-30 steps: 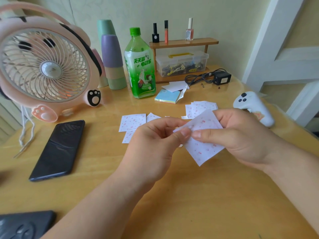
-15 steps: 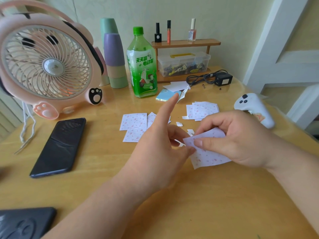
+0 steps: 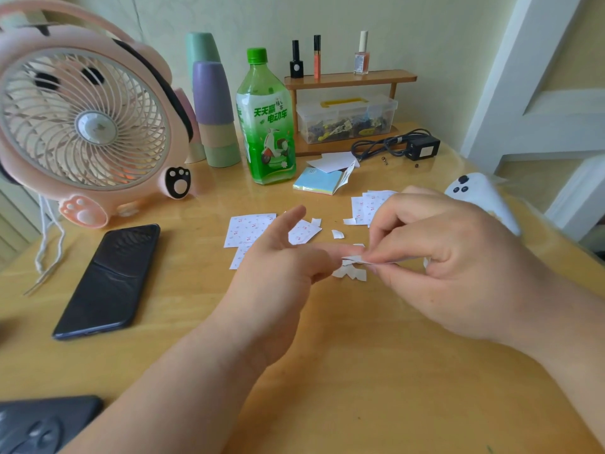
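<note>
Item: patterned paper slip [image 3: 355, 259], held edge-on just above the centre of the table [image 3: 360, 371].
Right hand [image 3: 442, 267]: thumb and fingers pinched on the slip.
Left hand [image 3: 278, 267]: fingers stretched out, one fingertip at the slip's left edge, gripping nothing.
Beneath: white scraps [image 3: 352, 274].
Left: phone [image 3: 108, 280].
Farther: loose patterned squares [image 3: 248, 228]; stacked squares [image 3: 363, 204], far right.
Step, by judgement: tearing or creasing the slip.
Next move calls for a left-hand pinch opposite the right.
</note>
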Tool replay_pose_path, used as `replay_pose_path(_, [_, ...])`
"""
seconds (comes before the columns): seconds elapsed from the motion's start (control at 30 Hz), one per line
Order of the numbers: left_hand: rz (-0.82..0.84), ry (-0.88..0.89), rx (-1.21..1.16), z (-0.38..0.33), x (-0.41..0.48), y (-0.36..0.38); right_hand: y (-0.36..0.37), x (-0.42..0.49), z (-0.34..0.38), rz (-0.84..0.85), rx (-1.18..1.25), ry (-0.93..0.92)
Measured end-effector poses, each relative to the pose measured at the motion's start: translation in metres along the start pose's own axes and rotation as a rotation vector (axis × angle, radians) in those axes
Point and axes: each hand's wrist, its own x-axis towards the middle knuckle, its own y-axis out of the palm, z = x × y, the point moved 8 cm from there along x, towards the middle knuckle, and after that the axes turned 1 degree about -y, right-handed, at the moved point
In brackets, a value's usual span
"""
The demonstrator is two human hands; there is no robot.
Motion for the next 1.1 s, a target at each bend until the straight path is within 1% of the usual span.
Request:
replay_pose_path(0.2, [-0.115, -0.087, -0.295, 0.007, 0.002, -0.003, 0.001, -0.001, 0.014, 0.002, -0.094, -0.103])
replay_pose_path(0.43, [-0.203, -0.126, -0.413, 0.01, 0.007, -0.015, 0.002, -0.001, 0.023, -0.012, -0.046, -0.151])
replay_pose_path(0.57, [-0.267, -0.044, -0.462, -0.003, 0.01, -0.035, -0.007, -0.003, 0.038, -0.09, -0.069, -0.217])
replay_pose_path(0.67, [-0.251, 0.036, -0.431, -0.013, 0.006, -0.033, -0.013, -0.002, 0.035, -0.139, -0.14, -0.23])
replay_pose_path(0.77, [-0.229, 0.067, -0.402, -0.015, 0.003, -0.029, -0.019, -0.002, 0.025, -0.187, -0.105, -0.196])
replay_pose_path(0.9, [-0.212, 0.047, -0.354, -0.013, 0.002, -0.025, -0.021, 0.0, 0.019, -0.214, -0.036, -0.165])
replay_pose_path(0.97, [-0.171, 0.029, -0.337, -0.011, 0.001, -0.019, -0.017, 0.002, 0.018, -0.214, 0.004, -0.163])
replay_pose_path(1.1, [-0.05, -0.006, -0.396, -0.009, -0.001, -0.004, -0.01, 0.004, 0.016, -0.2, 0.053, -0.153])
